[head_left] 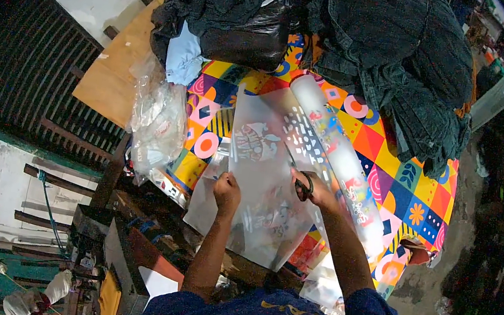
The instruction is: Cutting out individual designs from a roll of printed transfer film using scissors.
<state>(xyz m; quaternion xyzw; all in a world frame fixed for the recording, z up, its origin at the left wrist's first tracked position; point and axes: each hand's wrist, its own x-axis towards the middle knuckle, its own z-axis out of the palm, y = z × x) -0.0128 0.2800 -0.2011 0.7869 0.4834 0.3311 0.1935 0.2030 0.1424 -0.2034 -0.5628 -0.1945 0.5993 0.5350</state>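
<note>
A frosted, see-through plastic sheet (264, 182) with white printed patterns lies over the colourful patterned cloth in front of me. My left hand (227, 194) is closed in a pinch on the sheet's left part. In my right hand (319, 194) is a pair of scissors (304, 187) with dark handles. Its blades point away from me over the sheet and are hard to make out. Beside my right hand, a long roll of printed plastic (344, 158) slants from the far middle to the near right, along the sheet's right side.
Dark denim garments (397, 55) are heaped at the back, next to a black plastic bag (253, 37). Clear plastic bags (159, 117) and a brown board (110, 81) lie at the left. The patterned cloth (419, 195) covers the table to its right edge.
</note>
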